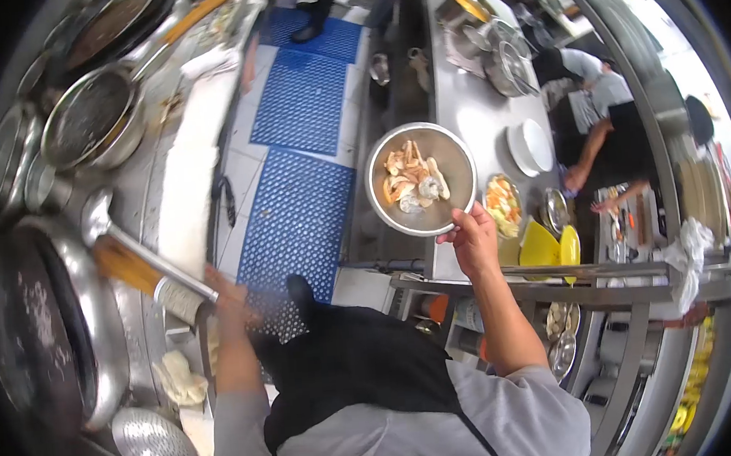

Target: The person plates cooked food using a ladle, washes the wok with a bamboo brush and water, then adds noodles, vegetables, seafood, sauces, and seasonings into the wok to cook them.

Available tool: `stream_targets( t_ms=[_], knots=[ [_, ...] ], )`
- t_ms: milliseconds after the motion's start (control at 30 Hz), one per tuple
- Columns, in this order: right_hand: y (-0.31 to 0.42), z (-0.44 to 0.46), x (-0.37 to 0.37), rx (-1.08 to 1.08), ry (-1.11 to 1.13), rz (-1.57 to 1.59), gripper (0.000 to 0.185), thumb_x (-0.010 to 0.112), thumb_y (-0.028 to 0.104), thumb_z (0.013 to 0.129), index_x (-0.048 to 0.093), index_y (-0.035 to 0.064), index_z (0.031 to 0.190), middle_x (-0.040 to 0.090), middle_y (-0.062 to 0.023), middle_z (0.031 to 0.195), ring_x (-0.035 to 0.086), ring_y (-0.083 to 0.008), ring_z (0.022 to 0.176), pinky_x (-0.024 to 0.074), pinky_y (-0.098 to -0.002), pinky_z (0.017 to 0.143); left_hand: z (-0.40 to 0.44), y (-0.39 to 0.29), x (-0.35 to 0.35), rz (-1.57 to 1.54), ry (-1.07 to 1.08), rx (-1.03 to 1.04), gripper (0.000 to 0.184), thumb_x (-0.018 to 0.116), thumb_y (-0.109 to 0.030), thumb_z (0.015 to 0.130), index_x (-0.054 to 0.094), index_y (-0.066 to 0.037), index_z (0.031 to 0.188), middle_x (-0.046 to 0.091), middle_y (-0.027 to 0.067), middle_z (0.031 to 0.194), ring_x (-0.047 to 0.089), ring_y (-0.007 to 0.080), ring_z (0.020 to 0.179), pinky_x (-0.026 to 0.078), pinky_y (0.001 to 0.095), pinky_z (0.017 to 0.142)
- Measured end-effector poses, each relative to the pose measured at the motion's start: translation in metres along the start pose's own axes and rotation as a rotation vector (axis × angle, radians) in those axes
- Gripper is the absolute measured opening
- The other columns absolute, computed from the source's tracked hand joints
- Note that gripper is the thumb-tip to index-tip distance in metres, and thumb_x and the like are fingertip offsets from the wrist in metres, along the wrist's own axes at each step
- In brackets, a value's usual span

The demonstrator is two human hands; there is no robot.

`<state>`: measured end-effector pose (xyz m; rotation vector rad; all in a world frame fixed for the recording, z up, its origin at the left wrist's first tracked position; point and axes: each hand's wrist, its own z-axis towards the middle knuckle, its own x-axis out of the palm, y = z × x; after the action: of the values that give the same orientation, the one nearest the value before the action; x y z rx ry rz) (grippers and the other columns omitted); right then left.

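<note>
My right hand (472,236) pinches the near rim of a round metal bowl (382,206), held out over the aisle beside the right-hand counter. In the bowl lie pale and brownish food pieces (412,170), some looking like raw shrimp. On the left, my left hand (233,298) is blurred at the counter's edge, where the handle of a ladle (151,258) ends at it. Whether the fingers grip that handle is unclear. Under the ladle lies a brush with long wooden bristles (131,265). A large wok (101,331) stands beside them.
A strainer (91,116) rests over a pot at the upper left; a perforated skimmer (154,446) lies lower left. Blue mats (296,207) cover the aisle floor. White bowls (531,147) and a plate of cut vegetables (502,206) sit on the right counter. Another person (623,151) works beyond it.
</note>
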<state>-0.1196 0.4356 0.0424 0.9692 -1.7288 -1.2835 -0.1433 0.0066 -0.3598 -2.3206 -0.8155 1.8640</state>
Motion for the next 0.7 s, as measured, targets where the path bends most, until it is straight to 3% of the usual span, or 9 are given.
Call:
stream_targets(
  t_ms=[100, 167, 233, 300, 500, 533, 633, 667, 700],
  knots=[
    [0.002, 0.007, 0.056, 0.061, 0.190, -0.031, 0.010, 0.066, 0.008, 0.091, 0.062, 0.0011, 0.096, 0.067, -0.0065, 0.085, 0.062, -0.0114, 0.067, 0.0581, -0.0305, 0.056, 0.012, -0.040, -0.070, -0.234, 0.383, -0.166, 0.103, 0.072, -0.030, 0.068, 0.022, 0.006, 0.150, 0.032, 0.0348, 0.147, 0.032, 0.0427, 0.140, 0.025, 0.0422, 0.118],
    [0.000, 0.012, 0.098, 0.078, 0.363, -0.026, 0.009, 0.067, 0.009, 0.091, 0.061, 0.0023, 0.091, 0.068, -0.0075, 0.088, 0.063, -0.0128, 0.069, 0.0578, -0.0301, 0.056, -0.002, -0.037, -0.093, -0.350, 0.594, -0.027, 0.098, 0.075, -0.039, 0.069, 0.032, -0.001, 0.148, 0.031, 0.0312, 0.148, 0.028, 0.0429, 0.141, 0.021, 0.0425, 0.119],
    [-0.011, 0.017, 0.139, 0.099, 0.578, 0.019, 0.010, 0.068, 0.009, 0.091, 0.061, 0.0035, 0.086, 0.069, -0.0087, 0.090, 0.065, -0.0141, 0.072, 0.0575, -0.0297, 0.056, -0.016, 0.006, -0.039, -0.354, 0.627, 0.337, 0.081, 0.074, -0.038, 0.073, 0.046, -0.006, 0.142, 0.050, 0.0277, 0.136, 0.040, 0.0409, 0.135, 0.033, 0.0429, 0.112],
    [-0.006, 0.006, 0.200, 0.132, 0.707, 0.041, 0.013, 0.068, 0.008, 0.091, 0.059, 0.0045, 0.082, 0.070, -0.0099, 0.091, 0.066, -0.0148, 0.072, 0.0571, -0.0292, 0.055, -0.078, 0.029, -0.057, -0.388, 0.536, 0.315, 0.066, 0.073, -0.037, 0.078, 0.056, -0.009, 0.135, 0.064, 0.0246, 0.121, 0.052, 0.0389, 0.126, 0.044, 0.0430, 0.103],
    [-0.008, -0.042, 0.387, 0.150, 1.064, 0.099, 0.015, 0.067, 0.006, 0.091, 0.057, 0.0038, 0.079, 0.068, -0.0082, 0.084, 0.065, -0.0152, 0.068, 0.0561, -0.0294, 0.055, -0.258, 0.147, -0.051, -0.590, 0.220, -0.329, 0.060, 0.071, -0.033, 0.078, 0.060, -0.004, 0.130, 0.069, 0.0235, 0.109, 0.068, 0.0328, 0.097, 0.053, 0.0385, 0.086],
    [-0.013, -0.049, 0.420, 0.134, 1.129, 0.092, 0.016, 0.067, 0.006, 0.091, 0.057, 0.0037, 0.078, 0.067, -0.0073, 0.083, 0.065, -0.0151, 0.068, 0.0561, -0.0291, 0.055, -0.287, 0.180, -0.039, -0.392, 0.180, -0.335, 0.060, 0.070, -0.032, 0.077, 0.061, -0.002, 0.129, 0.069, 0.0223, 0.104, 0.069, 0.0327, 0.090, 0.053, 0.0406, 0.083],
    [-0.037, -0.070, 0.516, -0.078, 1.266, -0.104, 0.016, 0.069, 0.008, 0.088, 0.060, 0.0014, 0.077, 0.064, -0.0075, 0.072, 0.066, -0.0185, 0.068, 0.0553, -0.0310, 0.057, -0.399, 0.174, -0.080, -0.692, -0.154, -0.876, 0.042, 0.064, -0.025, 0.083, 0.064, -0.003, 0.119, 0.063, 0.0246, 0.121, 0.057, 0.0375, 0.118, 0.045, 0.0478, 0.098],
    [-0.044, -0.083, 0.544, -0.197, 1.259, -0.223, 0.016, 0.070, 0.009, 0.086, 0.061, -0.0001, 0.077, 0.064, -0.0096, 0.069, 0.067, -0.0231, 0.067, 0.0555, -0.0347, 0.059, -0.441, 0.210, -0.025, -0.389, -0.262, -0.754, 0.048, 0.066, -0.029, 0.082, 0.062, -0.001, 0.121, 0.063, 0.0253, 0.122, 0.058, 0.0397, 0.116, 0.046, 0.0472, 0.098],
    [-0.059, -0.094, 0.570, -0.450, 1.211, -0.403, 0.016, 0.070, 0.009, 0.084, 0.060, -0.0016, 0.077, 0.064, -0.0135, 0.067, 0.068, -0.0301, 0.069, 0.0552, -0.0394, 0.063, -0.469, 0.221, 0.004, -0.586, -0.345, -1.075, 0.048, 0.066, -0.032, 0.081, 0.064, 0.002, 0.116, 0.061, 0.0269, 0.123, 0.057, 0.0414, 0.116, 0.045, 0.0473, 0.099]
  ],
)
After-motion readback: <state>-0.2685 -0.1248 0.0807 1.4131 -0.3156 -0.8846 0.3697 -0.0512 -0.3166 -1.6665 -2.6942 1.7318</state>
